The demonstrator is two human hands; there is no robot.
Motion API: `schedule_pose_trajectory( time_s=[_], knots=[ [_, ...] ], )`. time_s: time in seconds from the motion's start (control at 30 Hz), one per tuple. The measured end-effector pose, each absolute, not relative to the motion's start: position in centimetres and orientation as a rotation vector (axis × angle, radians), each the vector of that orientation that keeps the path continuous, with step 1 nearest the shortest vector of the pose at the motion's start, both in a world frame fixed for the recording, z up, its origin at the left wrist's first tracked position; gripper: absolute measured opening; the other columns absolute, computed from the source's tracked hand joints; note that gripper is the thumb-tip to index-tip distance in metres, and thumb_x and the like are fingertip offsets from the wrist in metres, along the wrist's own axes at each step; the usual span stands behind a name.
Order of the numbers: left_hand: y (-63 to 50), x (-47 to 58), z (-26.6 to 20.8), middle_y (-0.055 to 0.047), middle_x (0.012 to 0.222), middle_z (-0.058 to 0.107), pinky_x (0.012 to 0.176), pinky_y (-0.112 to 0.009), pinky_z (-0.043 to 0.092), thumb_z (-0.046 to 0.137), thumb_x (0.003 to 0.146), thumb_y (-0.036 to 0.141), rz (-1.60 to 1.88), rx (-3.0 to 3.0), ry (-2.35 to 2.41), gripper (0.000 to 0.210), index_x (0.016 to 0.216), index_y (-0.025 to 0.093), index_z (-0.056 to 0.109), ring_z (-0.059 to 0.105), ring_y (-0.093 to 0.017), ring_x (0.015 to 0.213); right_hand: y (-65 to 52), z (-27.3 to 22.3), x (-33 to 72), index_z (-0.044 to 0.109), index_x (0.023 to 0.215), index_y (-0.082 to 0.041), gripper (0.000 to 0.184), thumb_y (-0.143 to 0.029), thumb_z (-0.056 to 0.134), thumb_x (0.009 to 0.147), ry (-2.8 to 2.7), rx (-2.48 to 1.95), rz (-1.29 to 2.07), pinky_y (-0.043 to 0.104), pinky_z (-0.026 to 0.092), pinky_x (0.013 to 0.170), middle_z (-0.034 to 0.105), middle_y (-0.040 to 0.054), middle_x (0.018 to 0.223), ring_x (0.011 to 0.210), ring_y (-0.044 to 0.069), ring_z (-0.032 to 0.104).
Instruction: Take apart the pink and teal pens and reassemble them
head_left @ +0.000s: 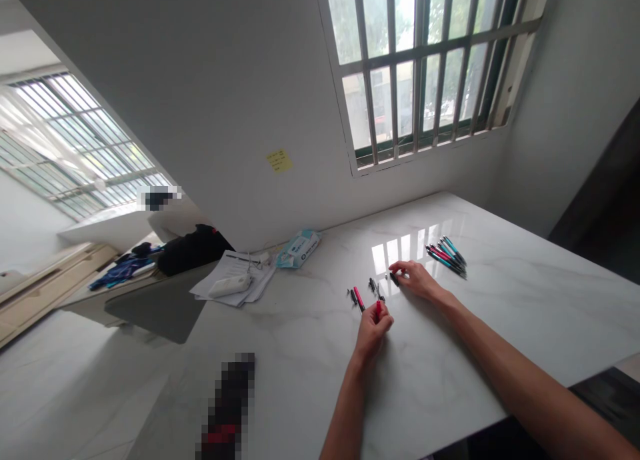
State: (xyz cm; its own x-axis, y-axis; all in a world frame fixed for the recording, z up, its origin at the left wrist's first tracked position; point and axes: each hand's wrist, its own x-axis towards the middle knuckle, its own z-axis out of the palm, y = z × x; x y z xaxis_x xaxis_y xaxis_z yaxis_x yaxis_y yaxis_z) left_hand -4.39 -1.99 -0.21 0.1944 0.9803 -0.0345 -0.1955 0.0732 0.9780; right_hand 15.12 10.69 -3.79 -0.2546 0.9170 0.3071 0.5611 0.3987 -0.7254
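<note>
My left hand point(374, 330) is closed in a pinch around a red pen barrel point(379, 307), which points up out of the fingers. Just beyond it lie small dark pen parts point(372, 286), and to its left are a red pen barrel point(357, 296) and a black pen grip point(353, 297). Farther right, my right hand point(414, 279) rests low over the table, thumb and fingers closed about a small black pen part point(394, 279). A tiny pale piece lies beside that part. Several pens point(447, 255), teal, red and dark, lie in a bunch beyond my right hand.
The glossy white marbled table point(290, 340) meets the wall below a barred window. A blue wipes packet point(299, 249) and papers point(240, 280) bearing a white object lie at the left. Yellow note point(279, 161) on the wall. Pixelated dark shape point(227, 407) at the front left.
</note>
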Motion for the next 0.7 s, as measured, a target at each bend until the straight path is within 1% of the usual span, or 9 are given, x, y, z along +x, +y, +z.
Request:
schedule_pose_trajectory(
  time_s=[0.13, 0.33, 0.53, 0.7],
  knots=[
    [-2.07, -4.36, 0.06, 0.007, 0.064, 0.033, 0.058, -0.026, 0.02, 0.072, 0.07, 0.023, 1.112, 1.103, 0.957, 0.04, 0.066, 0.021, 0.032, 0.026, -0.008, 0.059, 10.58, -3.62, 14.95, 0.076, 0.111, -0.025, 0.026, -0.023, 0.061, 0.09, -1.934, -1.235, 0.659, 0.032, 0.053, 0.085, 0.079, 0.0033, 0.106, 0.09, 0.021, 0.068],
    [-2.13, -4.36, 0.09, 0.008, 0.063, 0.033, 0.058, -0.026, 0.02, 0.071, 0.071, 0.023, 1.115, 1.109, 0.972, 0.039, 0.067, 0.022, 0.033, 0.026, -0.008, 0.059, 10.57, -3.49, 14.91, 0.075, 0.114, -0.024, 0.028, -0.025, 0.065, 0.088, -1.9, -1.198, 0.711, 0.034, 0.054, 0.084, 0.078, 0.0056, 0.112, 0.09, 0.022, 0.068],
    [-2.09, -4.38, 0.08, 0.008, 0.063, 0.032, 0.058, -0.025, 0.019, 0.071, 0.071, 0.023, 1.118, 1.103, 0.962, 0.039, 0.067, 0.021, 0.032, 0.026, -0.008, 0.059, 10.46, -3.46, 14.91, 0.077, 0.11, -0.024, 0.028, -0.02, 0.063, 0.086, -1.903, -1.228, 0.705, 0.033, 0.053, 0.083, 0.078, 0.0057, 0.11, 0.089, 0.021, 0.069],
    [-2.03, -4.39, -0.12, 0.008, 0.063, 0.031, 0.058, -0.025, 0.02, 0.07, 0.07, 0.022, 1.132, 1.116, 0.952, 0.038, 0.066, 0.021, 0.032, 0.025, -0.007, 0.059, 10.43, -3.59, 14.86, 0.077, 0.107, -0.023, 0.025, -0.021, 0.064, 0.085, -1.91, -1.231, 0.699, 0.033, 0.053, 0.083, 0.078, 0.005, 0.108, 0.088, 0.021, 0.068]
  ],
)
